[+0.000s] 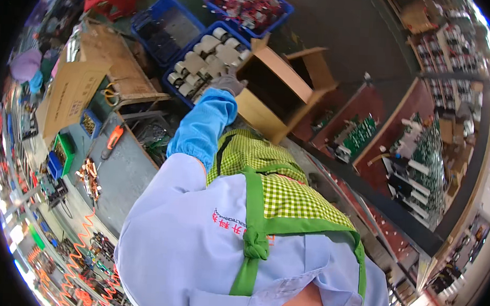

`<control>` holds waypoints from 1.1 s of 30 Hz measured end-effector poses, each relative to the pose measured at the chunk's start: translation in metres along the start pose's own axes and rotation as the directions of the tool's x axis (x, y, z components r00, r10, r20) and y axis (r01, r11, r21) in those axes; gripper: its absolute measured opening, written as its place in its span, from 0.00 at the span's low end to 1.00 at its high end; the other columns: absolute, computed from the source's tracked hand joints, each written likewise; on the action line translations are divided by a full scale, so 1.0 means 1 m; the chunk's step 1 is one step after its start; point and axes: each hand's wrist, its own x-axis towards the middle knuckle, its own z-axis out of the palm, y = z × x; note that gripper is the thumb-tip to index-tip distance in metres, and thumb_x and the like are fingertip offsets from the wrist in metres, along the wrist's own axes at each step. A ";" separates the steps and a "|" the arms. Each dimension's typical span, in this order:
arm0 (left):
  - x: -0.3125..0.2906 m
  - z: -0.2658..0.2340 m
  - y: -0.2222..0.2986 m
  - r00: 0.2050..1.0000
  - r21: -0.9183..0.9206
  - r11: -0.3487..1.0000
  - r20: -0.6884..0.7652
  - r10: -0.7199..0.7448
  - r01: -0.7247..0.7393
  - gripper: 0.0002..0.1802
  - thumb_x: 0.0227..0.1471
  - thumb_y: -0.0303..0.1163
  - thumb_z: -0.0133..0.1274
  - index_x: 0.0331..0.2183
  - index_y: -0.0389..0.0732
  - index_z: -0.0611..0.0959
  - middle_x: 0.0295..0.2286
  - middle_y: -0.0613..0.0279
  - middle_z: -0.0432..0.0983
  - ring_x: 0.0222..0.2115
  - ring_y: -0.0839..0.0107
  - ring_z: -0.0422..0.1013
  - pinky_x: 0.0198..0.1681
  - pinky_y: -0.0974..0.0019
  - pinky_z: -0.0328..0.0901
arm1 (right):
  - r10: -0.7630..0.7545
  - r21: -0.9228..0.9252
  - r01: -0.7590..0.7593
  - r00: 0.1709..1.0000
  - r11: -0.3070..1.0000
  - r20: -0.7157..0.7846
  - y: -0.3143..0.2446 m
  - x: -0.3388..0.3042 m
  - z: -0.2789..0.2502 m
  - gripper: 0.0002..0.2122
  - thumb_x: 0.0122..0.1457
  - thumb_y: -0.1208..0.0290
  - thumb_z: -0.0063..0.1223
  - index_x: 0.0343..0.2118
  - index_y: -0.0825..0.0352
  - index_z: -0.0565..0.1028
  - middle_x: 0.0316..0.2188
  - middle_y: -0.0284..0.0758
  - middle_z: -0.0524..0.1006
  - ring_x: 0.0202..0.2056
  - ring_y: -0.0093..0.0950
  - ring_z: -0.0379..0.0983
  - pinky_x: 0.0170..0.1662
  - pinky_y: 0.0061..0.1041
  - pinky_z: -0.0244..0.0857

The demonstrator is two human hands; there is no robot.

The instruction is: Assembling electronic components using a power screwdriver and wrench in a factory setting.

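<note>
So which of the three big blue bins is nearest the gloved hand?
The middle bin, full of whitish parts, right by the left hand. The leftmost bin and the red-scrap bin lie farther off.

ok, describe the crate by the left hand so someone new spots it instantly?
Find the open cardboard box near upper centre. Immediately left of it, by the gloved left hand, is a blue crate. It's the one filled with off-white blocky parts; the blue bin above it holds small reddish pieces.
</note>
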 end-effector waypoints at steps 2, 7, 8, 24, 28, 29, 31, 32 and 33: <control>-0.028 -0.003 0.012 0.997 0.039 0.997 -0.040 -0.062 0.063 0.51 0.50 0.56 0.49 0.64 0.52 0.40 0.63 0.51 0.41 0.62 0.47 0.45 0.60 0.40 0.46 | -0.050 -0.052 0.048 0.998 0.997 -0.046 -0.060 -0.034 -0.033 0.25 0.56 0.53 0.51 0.51 0.68 0.69 0.46 0.45 0.73 0.46 0.38 0.72 0.49 0.34 0.64; -0.031 -0.013 0.015 0.995 0.128 0.989 -0.073 -0.072 0.081 0.50 0.50 0.54 0.49 0.64 0.55 0.38 0.64 0.54 0.38 0.63 0.48 0.42 0.61 0.41 0.43 | -0.244 0.146 0.319 0.891 0.936 -0.382 -0.124 -0.077 -0.062 0.22 0.56 0.61 0.54 0.50 0.70 0.70 0.45 0.43 0.74 0.45 0.36 0.72 0.48 0.32 0.65; -0.032 -0.020 0.016 0.996 0.108 0.990 -0.017 -0.085 0.087 0.50 0.50 0.53 0.49 0.64 0.55 0.38 0.64 0.53 0.37 0.63 0.49 0.42 0.62 0.41 0.43 | -0.234 0.156 0.315 0.889 0.936 -0.393 -0.125 -0.083 -0.061 0.22 0.56 0.61 0.54 0.50 0.70 0.70 0.45 0.43 0.74 0.45 0.36 0.72 0.48 0.32 0.65; -0.247 -0.014 0.250 -0.304 -0.317 -0.252 0.128 0.944 -0.914 0.45 0.41 0.39 0.61 0.58 0.42 0.59 0.53 0.42 0.60 0.53 0.45 0.60 0.53 0.52 0.61 | 0.212 0.238 -0.021 0.541 0.971 -0.814 -0.110 -0.158 0.011 0.24 0.56 0.53 0.49 0.49 0.67 0.70 0.47 0.49 0.72 0.48 0.46 0.67 0.51 0.39 0.62; -0.299 -0.014 0.265 -0.440 -0.346 -0.371 0.144 0.887 -0.862 0.45 0.42 0.41 0.62 0.58 0.40 0.59 0.52 0.43 0.61 0.49 0.44 0.65 0.47 0.51 0.65 | 0.298 0.289 -0.092 0.466 0.953 -0.833 -0.106 -0.186 0.032 0.25 0.56 0.51 0.48 0.50 0.66 0.69 0.47 0.48 0.72 0.48 0.46 0.68 0.51 0.39 0.61; -0.303 -0.011 0.268 -0.479 -0.353 -0.416 0.112 0.871 -0.838 0.46 0.43 0.42 0.63 0.58 0.40 0.59 0.52 0.43 0.61 0.47 0.44 0.66 0.45 0.51 0.66 | 0.332 0.318 -0.108 0.451 0.942 -0.828 -0.105 -0.187 0.039 0.25 0.57 0.51 0.48 0.50 0.66 0.69 0.47 0.48 0.72 0.48 0.46 0.68 0.51 0.39 0.61; -0.303 0.000 0.270 -0.514 -0.422 -0.436 0.085 0.854 -0.795 0.44 0.43 0.39 0.63 0.57 0.39 0.60 0.50 0.43 0.63 0.46 0.45 0.67 0.44 0.53 0.67 | 0.377 0.357 -0.127 0.395 0.926 -0.838 -0.095 -0.186 0.049 0.26 0.57 0.50 0.46 0.50 0.65 0.69 0.48 0.47 0.71 0.49 0.46 0.68 0.52 0.39 0.61; -0.300 0.002 0.272 -0.462 -0.439 -0.377 0.101 0.881 -0.816 0.42 0.43 0.38 0.62 0.56 0.39 0.61 0.49 0.43 0.64 0.45 0.46 0.68 0.43 0.53 0.68 | 0.394 0.361 -0.158 0.408 0.919 -0.824 -0.092 -0.184 0.048 0.26 0.57 0.49 0.46 0.51 0.65 0.69 0.48 0.47 0.71 0.49 0.46 0.67 0.52 0.39 0.61; -0.300 0.002 0.272 -0.401 -0.453 -0.310 0.117 0.908 -0.836 0.40 0.43 0.37 0.62 0.55 0.39 0.62 0.48 0.43 0.65 0.45 0.47 0.68 0.42 0.54 0.68 | 0.408 0.362 -0.188 0.427 0.913 -0.807 -0.088 -0.181 0.049 0.27 0.57 0.48 0.45 0.51 0.66 0.69 0.48 0.47 0.71 0.49 0.46 0.67 0.52 0.39 0.61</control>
